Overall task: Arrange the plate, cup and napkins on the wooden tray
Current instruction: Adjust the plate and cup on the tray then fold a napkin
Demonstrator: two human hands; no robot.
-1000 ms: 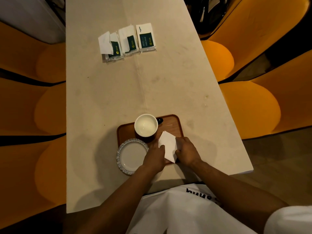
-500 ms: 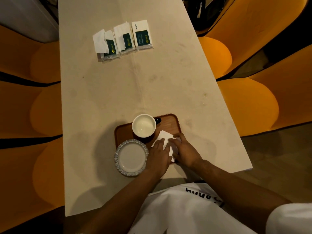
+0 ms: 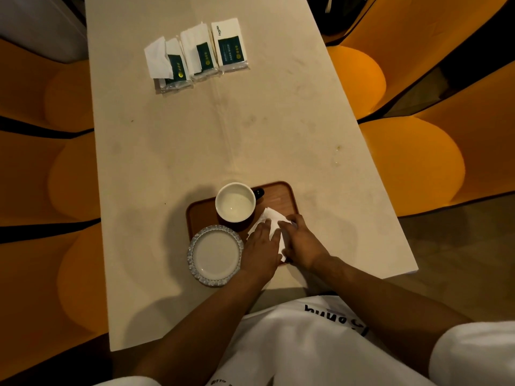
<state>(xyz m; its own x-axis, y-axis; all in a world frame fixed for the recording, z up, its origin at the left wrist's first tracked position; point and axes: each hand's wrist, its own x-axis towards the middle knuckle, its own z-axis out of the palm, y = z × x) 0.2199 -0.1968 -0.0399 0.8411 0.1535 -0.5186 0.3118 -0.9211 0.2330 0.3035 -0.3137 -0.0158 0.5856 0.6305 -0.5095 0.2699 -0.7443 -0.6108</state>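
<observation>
A brown wooden tray (image 3: 284,195) lies near the table's front edge. On its far left stands a white cup (image 3: 235,201) with a dark handle. A round plate (image 3: 215,255) with a ridged rim rests over the tray's near left corner. A white napkin (image 3: 271,218) lies on the tray's right half. My left hand (image 3: 260,250) and my right hand (image 3: 302,242) both lie flat on the napkin, fingers stretched out and pressing it down, covering most of it.
Three napkin packs (image 3: 199,52) with green labels lie in a row at the far end of the beige table (image 3: 223,129), a loose white napkin (image 3: 157,57) on the leftmost. Orange chairs (image 3: 412,162) flank both long sides.
Both hands have slid forward over the napkin, from gripping its edges to lying flat on it. The napkin now sits lower and is more covered.
</observation>
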